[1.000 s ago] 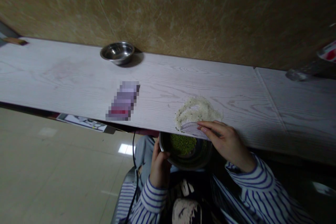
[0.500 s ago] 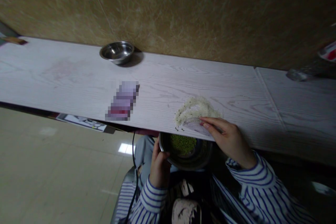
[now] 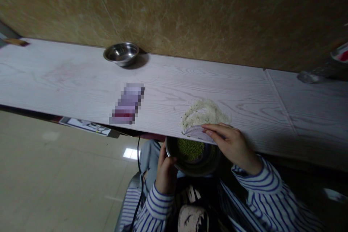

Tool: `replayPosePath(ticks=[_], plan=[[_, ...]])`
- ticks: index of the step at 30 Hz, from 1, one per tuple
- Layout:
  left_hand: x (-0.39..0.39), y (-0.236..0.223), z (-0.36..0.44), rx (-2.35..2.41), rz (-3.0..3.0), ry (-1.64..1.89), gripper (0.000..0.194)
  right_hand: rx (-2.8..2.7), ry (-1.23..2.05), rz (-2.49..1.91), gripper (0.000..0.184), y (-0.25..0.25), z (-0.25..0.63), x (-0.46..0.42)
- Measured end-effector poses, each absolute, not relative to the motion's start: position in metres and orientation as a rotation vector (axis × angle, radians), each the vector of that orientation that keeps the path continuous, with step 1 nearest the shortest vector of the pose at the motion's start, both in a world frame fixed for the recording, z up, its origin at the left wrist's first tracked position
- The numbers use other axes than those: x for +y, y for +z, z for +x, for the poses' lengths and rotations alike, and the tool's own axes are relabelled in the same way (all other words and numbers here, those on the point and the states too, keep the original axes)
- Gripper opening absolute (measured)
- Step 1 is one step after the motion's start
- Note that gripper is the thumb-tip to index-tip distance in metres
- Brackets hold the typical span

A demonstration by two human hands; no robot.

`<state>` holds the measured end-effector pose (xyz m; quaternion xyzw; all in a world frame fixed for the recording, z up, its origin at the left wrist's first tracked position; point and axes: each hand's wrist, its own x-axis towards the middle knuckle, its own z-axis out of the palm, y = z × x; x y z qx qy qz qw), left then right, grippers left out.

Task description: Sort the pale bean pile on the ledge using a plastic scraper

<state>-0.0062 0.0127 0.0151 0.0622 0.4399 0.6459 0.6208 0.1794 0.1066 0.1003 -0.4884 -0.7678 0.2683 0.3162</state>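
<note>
My left hand [image 3: 166,172] is closed on the left rim of a steel bowl [image 3: 198,170], held just below the table's front edge. Green mung beans [image 3: 190,149] lie in that bowl, bunched towards its left side. Between the thumb and fingers of my right hand [image 3: 231,143] is a thin, see-through curved plastic piece [image 3: 196,132], perhaps a lid. It rests at the table edge above the bowl. Just behind it spreads a pile of white rice [image 3: 206,110], with scattered dark and green beans in it. My right fingertips are close to the pile's near side.
A second steel bowl [image 3: 121,54] stands against the wall. A blurred-out phone-like object [image 3: 127,104] lies left of the rice on the white wooden table [image 3: 163,79]. At the far right is a clear plastic bottle [image 3: 312,76]. A black cable [image 3: 139,174] hangs by my leg.
My right hand first moved the plastic piece slightly away and right, then drew it back left to the table's front edge. My left hand and the bowl have hardly moved.
</note>
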Motion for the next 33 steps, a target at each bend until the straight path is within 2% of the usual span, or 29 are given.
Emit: replayPosePath(ticks=[24,33], plan=[[0.012,0.017,-0.010,0.996,0.143,1.480,0.061,-1.933,0.507,-1.376,0.027,0.102,0.179,0.125],[0.012,0.015,-0.010,0.984,0.155,1.502,0.059,-1.936,0.589,-1.349,0.025,0.106,0.184,0.117]])
